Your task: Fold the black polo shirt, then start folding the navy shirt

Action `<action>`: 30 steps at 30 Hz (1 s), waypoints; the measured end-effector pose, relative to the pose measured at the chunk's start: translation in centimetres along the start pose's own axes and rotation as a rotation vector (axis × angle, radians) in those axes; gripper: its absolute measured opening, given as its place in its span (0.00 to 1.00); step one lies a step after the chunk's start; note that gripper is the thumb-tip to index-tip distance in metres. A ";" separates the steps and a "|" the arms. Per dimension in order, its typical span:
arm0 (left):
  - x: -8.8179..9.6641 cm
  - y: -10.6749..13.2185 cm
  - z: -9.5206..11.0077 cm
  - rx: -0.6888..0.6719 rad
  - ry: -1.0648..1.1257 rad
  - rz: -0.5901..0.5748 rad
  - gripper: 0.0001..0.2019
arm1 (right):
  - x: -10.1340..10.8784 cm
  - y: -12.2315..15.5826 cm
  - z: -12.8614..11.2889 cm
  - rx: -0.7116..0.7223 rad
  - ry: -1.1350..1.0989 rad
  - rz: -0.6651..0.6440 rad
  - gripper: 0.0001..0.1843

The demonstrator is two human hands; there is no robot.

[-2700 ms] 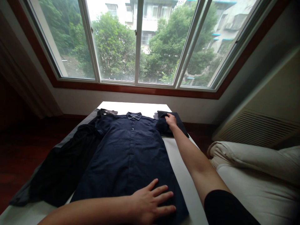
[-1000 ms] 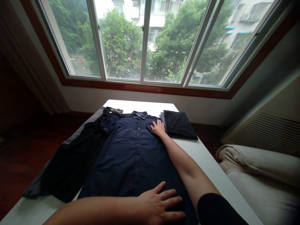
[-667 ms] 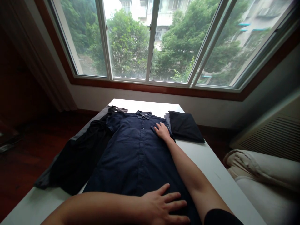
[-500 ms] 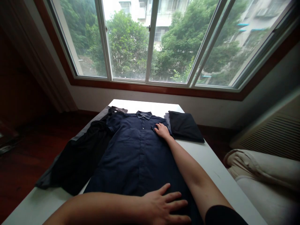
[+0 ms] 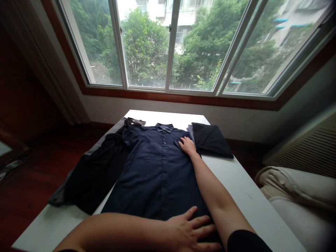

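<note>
A dark navy button-up shirt (image 5: 154, 171) lies face up and spread out, its collar towards the window. Flat on its lower right part rests my left hand (image 5: 190, 229), fingers spread, with the forearm crossing the hem. Farther up, my right hand (image 5: 187, 145) lies on the folded-in sleeve at the shirt's right side, fingers stretched out over the cloth. Neither hand grips the fabric visibly. The white table (image 5: 236, 189) carries the shirt.
Black and grey garments (image 5: 97, 171) lie in a heap along the table's left side. A folded black garment (image 5: 212, 140) sits at the back right, over a grey one. Beyond the table stands a window (image 5: 168, 52). Beige bedding (image 5: 296, 189) is at the right.
The whole view has shifted slightly, so everything appears a little farther right. Both hands stay at the same places on the shirt.
</note>
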State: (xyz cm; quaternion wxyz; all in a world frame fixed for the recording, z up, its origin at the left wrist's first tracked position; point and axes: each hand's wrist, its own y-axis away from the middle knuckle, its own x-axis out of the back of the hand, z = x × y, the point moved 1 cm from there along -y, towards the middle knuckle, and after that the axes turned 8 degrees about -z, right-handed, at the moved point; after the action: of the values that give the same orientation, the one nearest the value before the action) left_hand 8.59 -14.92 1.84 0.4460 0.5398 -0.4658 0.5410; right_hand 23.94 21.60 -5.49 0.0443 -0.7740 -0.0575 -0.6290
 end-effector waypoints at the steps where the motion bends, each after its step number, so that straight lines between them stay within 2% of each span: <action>1: -0.1 0.0 0.1 0.000 -0.004 0.000 0.29 | 0.1 0.0 0.2 0.004 -0.002 -0.002 0.31; 7: -0.3 -0.1 0.3 0.016 -0.046 0.008 0.29 | 0.2 0.3 -0.5 -0.017 -0.022 0.002 0.31; 14: -0.6 -0.2 0.7 0.016 0.041 0.024 0.30 | 0.3 0.7 -2.0 -0.098 -0.070 0.005 0.33; 17: -0.4 0.3 0.6 -0.004 0.130 0.019 0.29 | 0.5 0.8 -1.6 -0.068 -0.081 -0.001 0.33; 19: -0.2 0.9 -0.3 -0.006 0.212 0.019 0.28 | 0.7 1.0 -1.2 -0.011 -0.090 0.031 0.31; 21: 0.0 1.9 -2.5 0.072 0.299 0.031 0.29 | 1.0 1.2 -1.0 0.055 -0.101 0.106 0.29; 24: 0.2 4.3 -8.3 0.359 0.370 0.126 0.25 | 1.1 1.5 -1.2 0.112 -0.116 0.142 0.26; 27: 0.6 8.5 -16.0 0.746 0.356 0.327 0.17 | 0.8 1.6 -2.0 0.126 -0.099 0.049 0.25; 30: 1.0 14.4 -23.5 1.245 0.268 0.559 0.18 | 0.7 1.7 -2.5 0.137 -0.066 0.020 0.26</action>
State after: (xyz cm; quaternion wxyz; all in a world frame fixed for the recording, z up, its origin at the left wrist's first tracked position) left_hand -9.58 5.76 2.87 -0.0492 0.4836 -0.1312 0.8640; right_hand 21.89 19.59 -4.33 0.1017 -0.7899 -0.0943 -0.5973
